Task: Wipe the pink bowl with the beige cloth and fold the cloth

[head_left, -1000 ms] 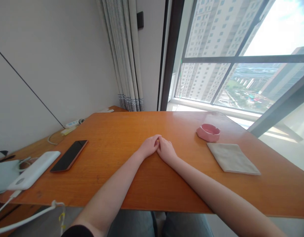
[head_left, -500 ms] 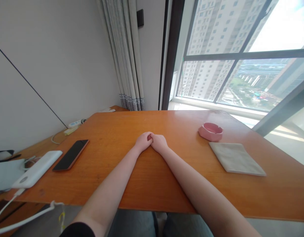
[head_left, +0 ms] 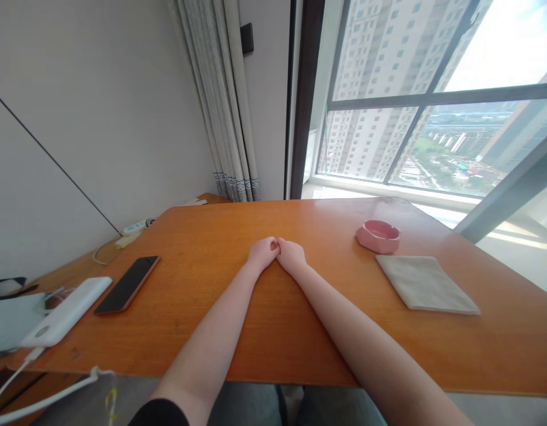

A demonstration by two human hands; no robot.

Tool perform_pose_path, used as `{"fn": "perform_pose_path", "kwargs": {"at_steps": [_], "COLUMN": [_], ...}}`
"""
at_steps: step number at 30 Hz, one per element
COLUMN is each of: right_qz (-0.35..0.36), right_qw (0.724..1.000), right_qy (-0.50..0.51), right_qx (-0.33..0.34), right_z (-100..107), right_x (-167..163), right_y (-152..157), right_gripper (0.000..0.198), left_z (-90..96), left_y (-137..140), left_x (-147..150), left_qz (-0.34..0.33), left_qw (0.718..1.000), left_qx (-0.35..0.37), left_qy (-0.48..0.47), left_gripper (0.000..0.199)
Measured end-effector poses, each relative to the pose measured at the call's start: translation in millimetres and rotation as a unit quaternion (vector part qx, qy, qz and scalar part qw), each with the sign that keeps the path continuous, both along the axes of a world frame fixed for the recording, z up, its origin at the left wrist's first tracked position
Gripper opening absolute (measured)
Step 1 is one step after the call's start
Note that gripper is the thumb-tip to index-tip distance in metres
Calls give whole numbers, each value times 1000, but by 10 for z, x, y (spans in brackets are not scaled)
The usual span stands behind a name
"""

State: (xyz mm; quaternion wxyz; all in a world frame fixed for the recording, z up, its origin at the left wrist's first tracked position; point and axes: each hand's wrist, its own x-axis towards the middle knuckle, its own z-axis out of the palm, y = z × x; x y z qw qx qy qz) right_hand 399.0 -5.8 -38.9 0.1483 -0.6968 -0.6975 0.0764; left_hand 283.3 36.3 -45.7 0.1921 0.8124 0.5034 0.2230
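Note:
My left hand (head_left: 262, 253) rests on the wooden table (head_left: 198, 284), its fingers curled in a loose fist. Beside it lies my right hand (head_left: 292, 255), also closed, and the knuckles of the two meet at the middle of the tabletop. No object shows in either hand, though the undersides of the fingers are hidden. To the right are a pink ashtray (head_left: 378, 236) and, just in front of it, a folded grey-beige cloth (head_left: 427, 284). A dark-screened phone (head_left: 128, 285) lies to the left, apart from my hands.
A white power bank (head_left: 69, 310) with a cable plugged in lies at the table's left edge. Beyond it are a power strip (head_left: 138, 226) and a pale bag-like item (head_left: 16, 319). A curtain (head_left: 224, 100) and large window (head_left: 433, 118) stand behind the table.
My hands have shifted slightly to the right, and the fingers that overlapped have drawn apart into two fists side by side. The view has tilted a little; the objects stay in place.

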Motion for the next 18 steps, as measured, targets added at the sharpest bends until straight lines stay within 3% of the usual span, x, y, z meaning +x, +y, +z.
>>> {"fn": "perform_pose_path", "kwargs": {"at_steps": [18], "right_qz": [28], "right_qw": [1000], "right_qy": [5], "right_qx": [4], "right_z": [-15], "right_x": [22], "right_y": [-5], "right_gripper": [21], "left_z": [-32], "left_y": [-68], "left_x": [2], "left_qz": [-8], "left_qw": [1000], "left_qx": [18], "left_qy": [17], "left_gripper": [18]}}
